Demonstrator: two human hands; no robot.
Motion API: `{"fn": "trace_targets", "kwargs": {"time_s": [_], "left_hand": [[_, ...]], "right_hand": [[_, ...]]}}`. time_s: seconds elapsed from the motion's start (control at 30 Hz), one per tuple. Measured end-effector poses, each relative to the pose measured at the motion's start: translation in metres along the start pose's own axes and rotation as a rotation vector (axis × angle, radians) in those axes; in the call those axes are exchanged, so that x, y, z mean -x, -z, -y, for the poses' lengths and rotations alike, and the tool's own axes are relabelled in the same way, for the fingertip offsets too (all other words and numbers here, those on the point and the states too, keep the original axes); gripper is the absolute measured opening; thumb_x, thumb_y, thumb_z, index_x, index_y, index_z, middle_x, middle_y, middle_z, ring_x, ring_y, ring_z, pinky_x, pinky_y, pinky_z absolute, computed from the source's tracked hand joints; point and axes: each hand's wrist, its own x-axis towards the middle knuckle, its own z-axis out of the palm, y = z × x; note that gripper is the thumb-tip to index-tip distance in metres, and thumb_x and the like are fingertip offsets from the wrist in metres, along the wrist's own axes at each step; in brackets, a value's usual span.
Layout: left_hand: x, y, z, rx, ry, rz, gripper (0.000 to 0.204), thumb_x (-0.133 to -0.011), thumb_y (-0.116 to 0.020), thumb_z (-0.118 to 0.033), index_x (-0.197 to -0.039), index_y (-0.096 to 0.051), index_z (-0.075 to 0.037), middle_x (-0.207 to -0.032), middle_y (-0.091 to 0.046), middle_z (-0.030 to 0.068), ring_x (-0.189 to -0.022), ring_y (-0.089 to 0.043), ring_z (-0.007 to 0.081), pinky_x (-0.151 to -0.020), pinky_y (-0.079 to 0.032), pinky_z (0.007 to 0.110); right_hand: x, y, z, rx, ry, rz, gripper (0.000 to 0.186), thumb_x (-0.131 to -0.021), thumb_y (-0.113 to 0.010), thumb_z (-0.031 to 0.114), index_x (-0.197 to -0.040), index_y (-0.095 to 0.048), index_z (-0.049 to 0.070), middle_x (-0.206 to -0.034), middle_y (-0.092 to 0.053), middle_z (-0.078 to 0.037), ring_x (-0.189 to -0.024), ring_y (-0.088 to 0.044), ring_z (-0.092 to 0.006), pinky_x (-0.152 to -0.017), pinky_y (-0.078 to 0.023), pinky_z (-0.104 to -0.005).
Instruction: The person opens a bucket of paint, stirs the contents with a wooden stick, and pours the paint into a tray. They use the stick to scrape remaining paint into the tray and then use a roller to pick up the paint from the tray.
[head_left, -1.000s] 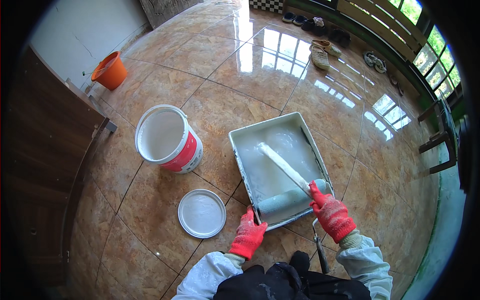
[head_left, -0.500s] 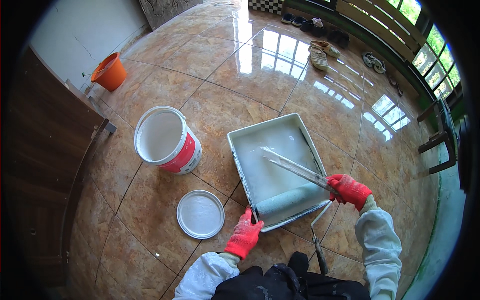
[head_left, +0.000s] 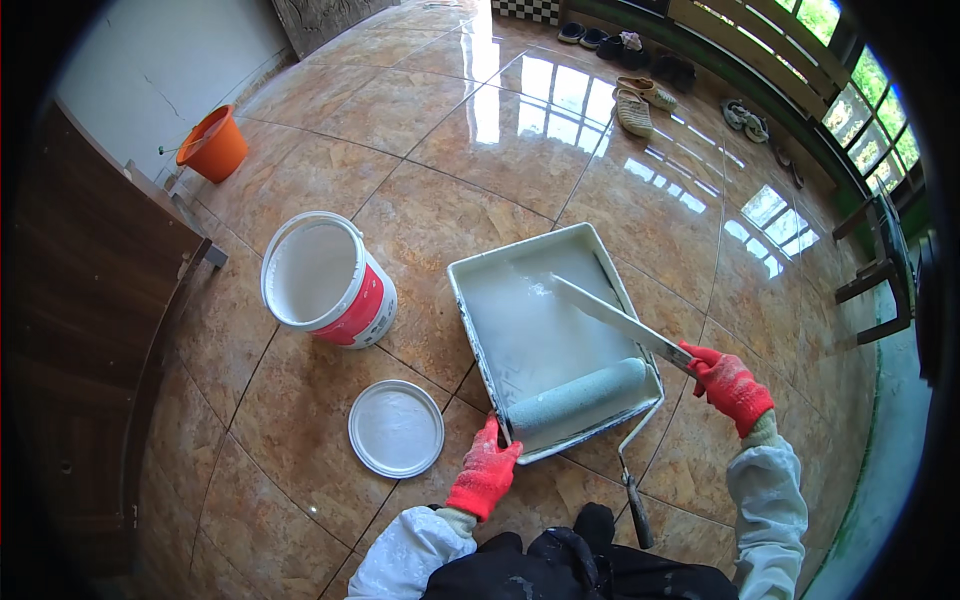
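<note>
A white paint tray lies on the floor before me, holding pale, milky paint. My left hand, in a red glove, is closed on the tray's near left corner. In my right hand, also red-gloved, is a flat stirring stick, slanting over the tray's right side with its far tip in the paint. A paint roller rests across the near end of the tray. Its wire frame bends over the right rim, and its dark handle hangs outside, near my foot.
Left of the tray stands an open white paint bucket with a red band. Its round lid lies flat nearby. Farther off are an orange bucket, a brown wooden panel, several shoes and a dark chair.
My right hand has moved right and slightly down. The stick's tip has shifted right and a little toward me through the paint. My left hand stays at the tray corner.
</note>
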Motion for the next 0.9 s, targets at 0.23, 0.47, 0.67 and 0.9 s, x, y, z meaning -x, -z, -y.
{"fn": "trace_targets", "kwargs": {"time_s": [0.23, 0.47, 0.67, 0.9], "left_hand": [[0.003, 0.0, 0.001, -0.053, 0.021, -0.044, 0.071, -0.084, -0.064, -0.026, -0.144, -0.03, -0.007, -0.119, -0.052, 0.0244, -0.107, -0.056, 0.0375, -0.092, -0.045, 0.043], [0.038, -0.006, -0.007, 0.14, 0.07, -0.209, 0.06, -0.082, -0.072, -0.028, -0.13, -0.049, -0.001, -0.116, -0.059, 0.0153, -0.092, -0.061, 0.0181, -0.082, -0.049, 0.033], [0.046, -0.035, -0.035, 0.19, 0.335, 0.812, 0.047, -0.087, -0.069, -0.028, -0.123, -0.055, -0.001, -0.109, -0.059, 0.0102, -0.089, -0.057, 0.01, -0.074, -0.051, 0.026], [0.008, -0.119, 0.021, -0.251, -1.229, 0.692, 0.046, -0.091, -0.057, -0.01, -0.135, -0.045, -0.005, -0.14, -0.043, 0.0231, -0.13, -0.042, 0.0328, -0.102, -0.041, 0.041]], "right_hand": [[-0.004, -0.044, 0.013, 0.407, 0.38, -0.165, 0.053, -0.091, -0.053, 0.017, -0.142, -0.041, 0.026, -0.089, -0.061, -0.015, -0.086, -0.061, -0.0333, -0.079, -0.047, -0.0384], [0.029, -0.058, 0.017, 0.567, 0.417, -0.233, 0.059, -0.085, -0.058, 0.014, -0.14, -0.043, 0.03, -0.086, -0.06, -0.013, -0.08, -0.061, -0.0315, -0.07, -0.049, -0.04], [0.043, -0.055, 0.001, 0.592, 0.36, -0.329, 0.06, -0.085, -0.06, 0.014, -0.14, -0.043, 0.028, -0.082, -0.058, -0.015, -0.076, -0.06, -0.0334, -0.066, -0.048, -0.0423], [0.034, -0.099, 0.019, 0.508, 0.524, -0.26, 0.058, -0.085, -0.061, 0.017, -0.14, -0.044, 0.024, -0.082, -0.058, -0.018, -0.076, -0.06, -0.0358, -0.065, -0.047, -0.045]]}}
